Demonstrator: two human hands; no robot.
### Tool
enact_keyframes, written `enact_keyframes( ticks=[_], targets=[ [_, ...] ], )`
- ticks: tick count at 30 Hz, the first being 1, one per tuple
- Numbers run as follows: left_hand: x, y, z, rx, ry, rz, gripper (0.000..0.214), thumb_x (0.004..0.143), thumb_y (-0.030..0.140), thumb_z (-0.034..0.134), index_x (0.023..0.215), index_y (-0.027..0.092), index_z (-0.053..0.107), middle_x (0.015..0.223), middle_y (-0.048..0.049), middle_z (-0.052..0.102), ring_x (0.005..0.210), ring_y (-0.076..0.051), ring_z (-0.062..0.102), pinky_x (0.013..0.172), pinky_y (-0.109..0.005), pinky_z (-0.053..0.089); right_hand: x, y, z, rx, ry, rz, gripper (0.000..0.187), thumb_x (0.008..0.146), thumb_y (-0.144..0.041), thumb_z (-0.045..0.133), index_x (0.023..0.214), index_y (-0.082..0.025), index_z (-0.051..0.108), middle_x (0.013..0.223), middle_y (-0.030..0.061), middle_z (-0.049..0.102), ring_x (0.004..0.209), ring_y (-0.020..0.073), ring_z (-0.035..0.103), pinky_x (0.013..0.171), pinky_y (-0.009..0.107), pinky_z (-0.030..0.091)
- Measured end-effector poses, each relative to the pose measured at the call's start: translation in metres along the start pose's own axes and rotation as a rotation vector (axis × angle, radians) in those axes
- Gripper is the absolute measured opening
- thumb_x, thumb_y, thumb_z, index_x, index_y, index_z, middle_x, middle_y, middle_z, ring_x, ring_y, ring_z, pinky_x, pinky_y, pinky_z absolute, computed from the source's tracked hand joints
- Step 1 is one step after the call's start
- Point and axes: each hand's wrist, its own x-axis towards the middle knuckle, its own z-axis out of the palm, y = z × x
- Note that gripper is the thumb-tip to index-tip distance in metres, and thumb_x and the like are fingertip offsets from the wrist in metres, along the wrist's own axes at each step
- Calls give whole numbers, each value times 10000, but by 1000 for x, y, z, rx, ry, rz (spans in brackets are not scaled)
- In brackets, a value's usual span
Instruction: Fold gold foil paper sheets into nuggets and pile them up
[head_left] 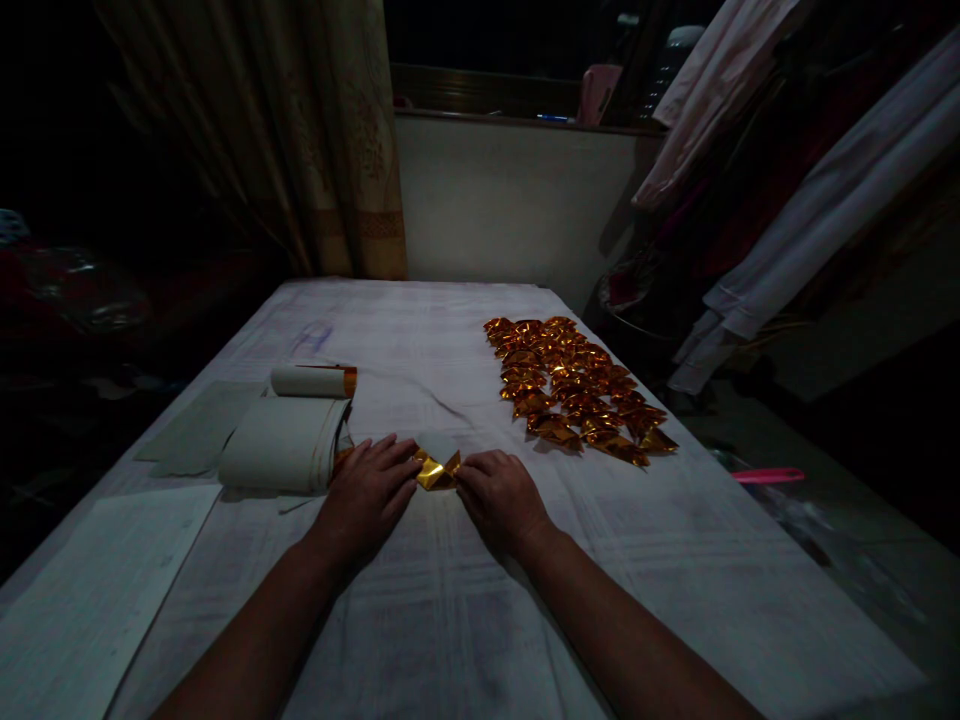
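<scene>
A small piece of folded gold foil paper [430, 471] lies low over the tabletop between my hands. My left hand [367, 490] is closed on its left end, fingers bent together and knuckles up. At the other end, my right hand [501, 492] pinches the tip with thumb and fingers. Both palms and parts of the fingertips are hidden. Just left of my left hand sits a thick, curved stack of pale paper sheets [281, 445]. Behind that stack lies a rolled sheet [311, 381] with a gold edge.
Rows of folded gold foil ingots [559, 385] cover the table's right side. Loose pale sheets [199, 430] and a large white sheet [105, 590] lie at left. A plaid cloth [465, 620] covers the table. Clothes [810, 200] hang at right; a curtain [337, 140] hangs behind.
</scene>
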Motion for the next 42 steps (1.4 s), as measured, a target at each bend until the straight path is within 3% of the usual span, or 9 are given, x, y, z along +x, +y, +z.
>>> enact_keyframes(
  ticks=[8,16,22,28,36,42],
  targets=[
    [-1,4,1,-44,-31,4,286,963,279,551,1198,258,711,1406,-107,625,1353,-320,515,1125,-614,355,2,2,5,-59,44,45,123,979,-200,571,1007,-207,690,916,75,725,865,227,611,761,332,380],
    [1,9,-3,-37,-44,0,333,960,267,541,1274,262,650,1332,-83,676,1277,-281,561,1148,-607,301,4,-3,-1,-43,-20,-14,150,954,-231,617,1061,-251,721,1120,48,735,974,233,617,807,355,409],
    [7,8,-6,-66,-28,25,260,960,273,564,1192,245,679,1208,-74,711,1168,-259,598,1125,-574,337,4,-6,-5,-19,-44,-12,160,948,-253,618,1066,-247,727,1130,54,724,989,242,606,825,374,429],
    [7,-1,0,-23,1,-16,231,956,308,577,1153,277,693,1301,-75,649,1259,-280,544,1119,-578,348,3,-7,-8,-31,-65,6,183,941,-254,632,1101,-242,719,1165,59,712,1005,250,601,818,379,423],
    [5,11,-9,-11,-14,17,250,960,256,581,1180,275,699,1125,-58,674,1067,-234,610,1124,-583,326,0,-11,-9,-88,-36,54,210,927,-322,659,1110,-229,705,1200,75,692,1025,257,582,803,371,401],
    [3,14,-1,54,-4,51,300,943,239,594,1218,296,699,1404,-99,574,1333,-319,475,1132,-616,311,2,-8,-8,-108,-16,78,270,906,-360,691,1139,-223,701,1169,88,684,1010,265,572,784,377,408]
  ],
)
